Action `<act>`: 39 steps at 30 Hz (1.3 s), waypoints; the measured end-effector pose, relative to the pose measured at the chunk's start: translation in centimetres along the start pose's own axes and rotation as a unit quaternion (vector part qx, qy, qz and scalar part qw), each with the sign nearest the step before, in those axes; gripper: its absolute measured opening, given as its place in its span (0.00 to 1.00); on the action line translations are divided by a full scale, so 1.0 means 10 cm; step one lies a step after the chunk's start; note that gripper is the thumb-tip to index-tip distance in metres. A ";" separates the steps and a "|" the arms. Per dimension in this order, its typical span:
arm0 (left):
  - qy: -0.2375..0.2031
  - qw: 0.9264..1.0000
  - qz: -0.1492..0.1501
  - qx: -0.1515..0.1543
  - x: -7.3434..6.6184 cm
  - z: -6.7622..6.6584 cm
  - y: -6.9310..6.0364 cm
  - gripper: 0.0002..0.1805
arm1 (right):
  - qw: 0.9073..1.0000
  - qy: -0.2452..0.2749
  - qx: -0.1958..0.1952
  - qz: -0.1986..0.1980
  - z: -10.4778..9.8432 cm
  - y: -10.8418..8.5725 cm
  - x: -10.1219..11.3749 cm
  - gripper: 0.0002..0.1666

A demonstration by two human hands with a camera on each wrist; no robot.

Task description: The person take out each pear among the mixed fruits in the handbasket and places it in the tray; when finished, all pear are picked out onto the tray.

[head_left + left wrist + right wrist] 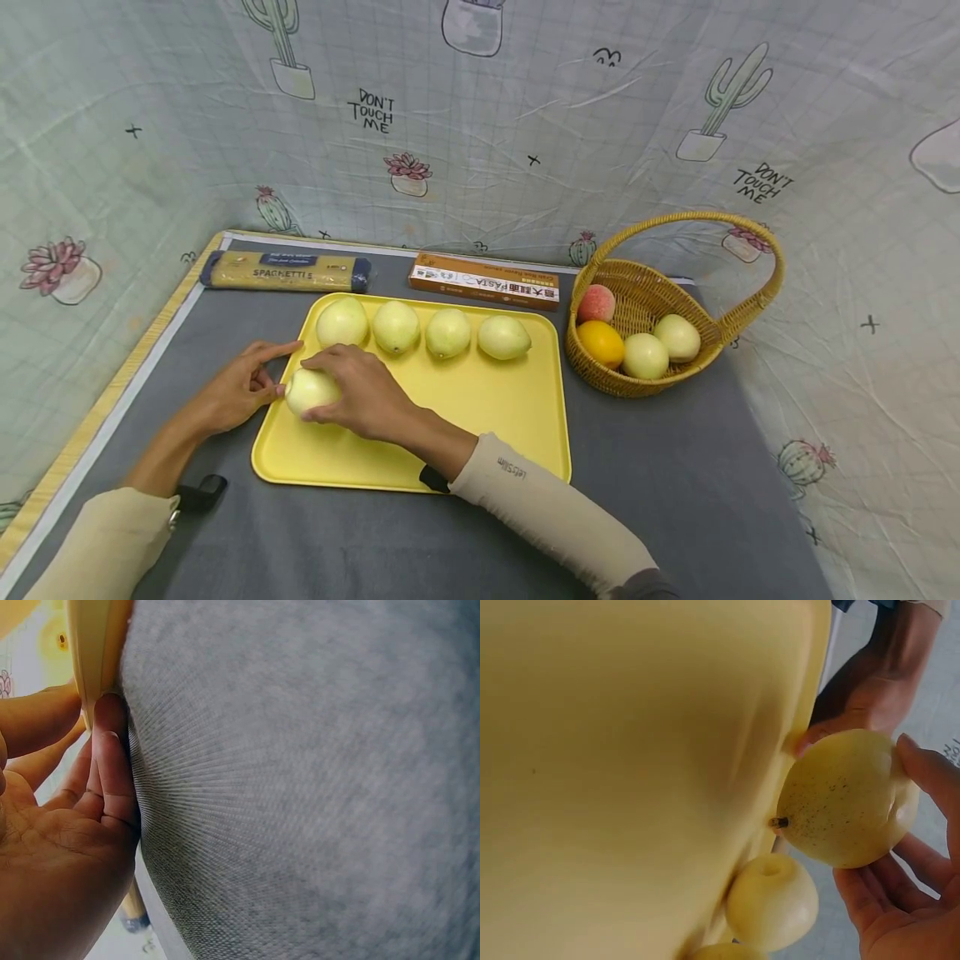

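Observation:
A yellow tray [480, 417] lies on the grey cloth with several pale green-yellow fruits in a row near its far edge, the leftmost one [342, 323] at the corner. My right hand [363, 396] grips another pale fruit [311, 392] at the tray's left side; in the right wrist view its stem and speckled skin [847, 799] show between thumb and fingers. At the tray's left edge, my left hand [236, 390] pinches the rim [101, 645], thumb above and fingers beneath, as the left wrist view shows.
A wicker basket [637, 283] with a peach, an orange fruit [600, 343] and two pale fruits stands right of the tray. Behind the tray lie a spaghetti packet [285, 272] and a brown pasta box [483, 281]. A patterned curtain [480, 125] hangs behind the table.

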State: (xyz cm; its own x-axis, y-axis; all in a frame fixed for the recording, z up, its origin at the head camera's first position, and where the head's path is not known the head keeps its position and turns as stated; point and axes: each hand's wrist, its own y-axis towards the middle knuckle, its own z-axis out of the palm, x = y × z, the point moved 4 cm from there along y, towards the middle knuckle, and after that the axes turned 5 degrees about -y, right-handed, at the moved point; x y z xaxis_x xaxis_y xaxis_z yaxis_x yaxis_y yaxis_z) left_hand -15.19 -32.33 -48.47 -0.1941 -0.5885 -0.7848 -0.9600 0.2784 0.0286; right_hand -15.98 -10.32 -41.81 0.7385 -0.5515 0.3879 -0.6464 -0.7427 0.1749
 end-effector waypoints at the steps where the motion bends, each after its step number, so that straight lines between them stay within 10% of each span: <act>1: 0.000 1.000 0.000 0.000 0.00 0.00 0.00 0.36 | 1.000 -0.003 0.004 0.000 0.03 0.01 0.00 0.38; 18: -0.002 1.000 0.004 0.000 -0.03 0.01 0.01 0.36 | 0.999 -0.014 0.044 0.014 0.19 0.09 -0.10 0.43; 39: -0.010 1.000 -0.004 0.005 -0.01 0.00 0.01 0.38 | 0.998 0.049 -0.020 0.025 -0.08 -0.10 -0.16 0.39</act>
State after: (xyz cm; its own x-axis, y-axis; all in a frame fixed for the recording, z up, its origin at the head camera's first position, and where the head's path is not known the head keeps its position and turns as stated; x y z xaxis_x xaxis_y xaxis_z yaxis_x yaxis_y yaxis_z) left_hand -15.28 -32.22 -48.38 -0.1816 -0.5751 -0.7977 -0.9594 0.2815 0.0155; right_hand -16.70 -8.39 -41.90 0.6842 -0.5457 0.4838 -0.6902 -0.6988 0.1878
